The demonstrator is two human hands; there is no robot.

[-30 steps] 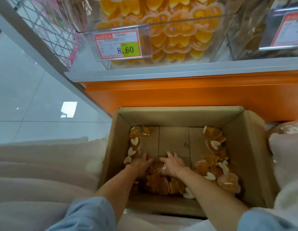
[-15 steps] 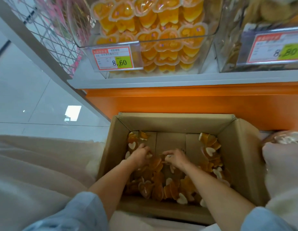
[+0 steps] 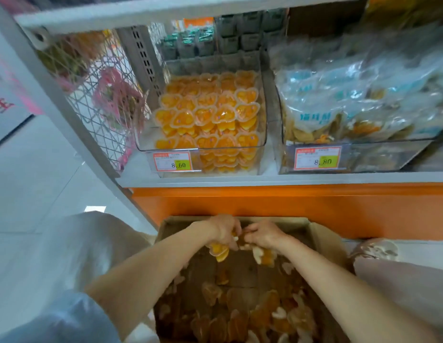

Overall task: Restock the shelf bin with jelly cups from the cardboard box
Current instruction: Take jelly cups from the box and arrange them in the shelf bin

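Your cardboard box (image 3: 324, 243) is plain brown card, matt and a bit rough. The jelly cups (image 3: 240, 318) are glossy clear plastic with shiny film lids. The shelf bin (image 3: 262, 120) is smooth see-through plastic, and the bags (image 3: 339, 107) beside it are crinkly shiny film. The wire panel (image 3: 99, 107) looks like white-coated metal, and the floor (image 3: 42, 181) is glossy tile.

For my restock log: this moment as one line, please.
left hand: grips jelly cups | right hand: grips jelly cups | both above cardboard box | shelf bin: holds cups
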